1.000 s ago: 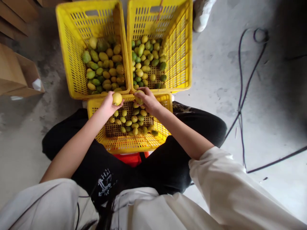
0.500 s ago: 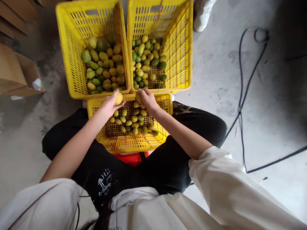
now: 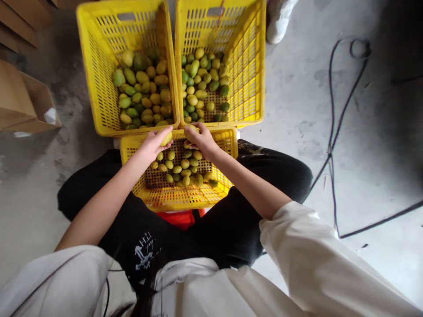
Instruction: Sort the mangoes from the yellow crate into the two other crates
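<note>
My left hand [image 3: 155, 144] is closed around a yellow lemon [image 3: 166, 139], palm turned inward, above the near yellow crate [image 3: 127, 145]. Facing it, my right hand [image 3: 202, 140] grips another lemon [image 3: 193, 128], mostly covered by the fingers. Below both hands, several yellow-green lemons [image 3: 185, 172] lie on the floor of the near crate, which sits between my legs. Beyond it, the far left crate [image 3: 86, 66] holds a pile of larger yellow and green fruit [image 3: 145, 94]. Smaller lemons [image 3: 200, 79] are spread in the far right crate [image 3: 256, 66].
Cardboard boxes [image 3: 24, 103] stand on the floor at the left. A black cable [image 3: 331, 110] loops across the concrete at the right. Another person's white shoe [image 3: 278, 22] is beside the far right crate. Something red [image 3: 178, 219] shows under the near crate.
Both hands have turned their lemons slightly in place. My left fingers now reach further over the top of the fruit; my right-hand lemon shows at a different angle. The crates have not moved.
</note>
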A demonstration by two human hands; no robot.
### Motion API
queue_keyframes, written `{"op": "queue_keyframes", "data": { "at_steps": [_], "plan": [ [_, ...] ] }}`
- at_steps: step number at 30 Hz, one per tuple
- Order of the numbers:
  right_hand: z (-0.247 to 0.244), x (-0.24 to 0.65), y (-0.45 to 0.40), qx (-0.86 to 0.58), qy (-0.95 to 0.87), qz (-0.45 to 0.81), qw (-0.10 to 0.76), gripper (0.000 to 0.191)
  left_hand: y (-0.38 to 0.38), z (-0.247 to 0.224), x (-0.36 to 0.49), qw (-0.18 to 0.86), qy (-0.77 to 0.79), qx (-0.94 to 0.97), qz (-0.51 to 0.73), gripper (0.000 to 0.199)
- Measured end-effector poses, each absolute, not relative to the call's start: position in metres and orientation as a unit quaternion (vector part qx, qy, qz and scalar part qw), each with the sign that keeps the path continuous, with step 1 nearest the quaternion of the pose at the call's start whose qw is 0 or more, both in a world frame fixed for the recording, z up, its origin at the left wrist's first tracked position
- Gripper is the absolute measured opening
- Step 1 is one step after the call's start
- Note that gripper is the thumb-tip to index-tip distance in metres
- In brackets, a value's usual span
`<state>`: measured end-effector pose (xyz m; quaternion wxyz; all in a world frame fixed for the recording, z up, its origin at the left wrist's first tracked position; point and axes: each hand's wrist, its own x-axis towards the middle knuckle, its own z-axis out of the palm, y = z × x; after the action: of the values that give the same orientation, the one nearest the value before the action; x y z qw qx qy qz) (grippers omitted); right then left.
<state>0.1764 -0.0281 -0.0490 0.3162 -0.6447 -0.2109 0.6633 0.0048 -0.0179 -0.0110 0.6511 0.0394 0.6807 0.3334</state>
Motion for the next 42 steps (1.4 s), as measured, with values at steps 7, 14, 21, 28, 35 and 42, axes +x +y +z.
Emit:
{"op": "queue_keyframes", "data": {
  "at_steps": [7, 14, 21, 28, 35, 42],
  "plan": [
    [-0.055, 0.181, -0.022, -0.601, -0.174, 0.71, 0.323, 0.049, -0.014, -0.013, 0.003, 0.63, 0.696, 0.004, 0.343, 0.042],
    [-0.037, 0.174, -0.023, -0.558, -0.116, 0.733, 0.372, 0.014, -0.02, -0.018, 0.002, 0.632, 0.694, 0.049, 0.343, 0.039],
    [-0.052, 0.178, -0.022, -0.595, -0.129, 0.718, 0.337, 0.018, -0.022, -0.022, 0.001, 0.641, 0.694, 0.019, 0.328, 0.03],
    [-0.049, 0.177, -0.021, -0.596, -0.088, 0.724, 0.335, 0.024, -0.02, -0.022, -0.003, 0.637, 0.696, 0.073, 0.323, 0.043],
    [-0.034, 0.172, -0.022, -0.611, -0.053, 0.719, 0.325, 0.015, -0.021, -0.019, -0.001, 0.634, 0.698, 0.126, 0.307, 0.035],
    [-0.05, 0.177, -0.021, -0.626, -0.132, 0.701, 0.317, 0.013, -0.013, -0.019, -0.003, 0.63, 0.712, 0.059, 0.304, 0.039]
  ]
}}
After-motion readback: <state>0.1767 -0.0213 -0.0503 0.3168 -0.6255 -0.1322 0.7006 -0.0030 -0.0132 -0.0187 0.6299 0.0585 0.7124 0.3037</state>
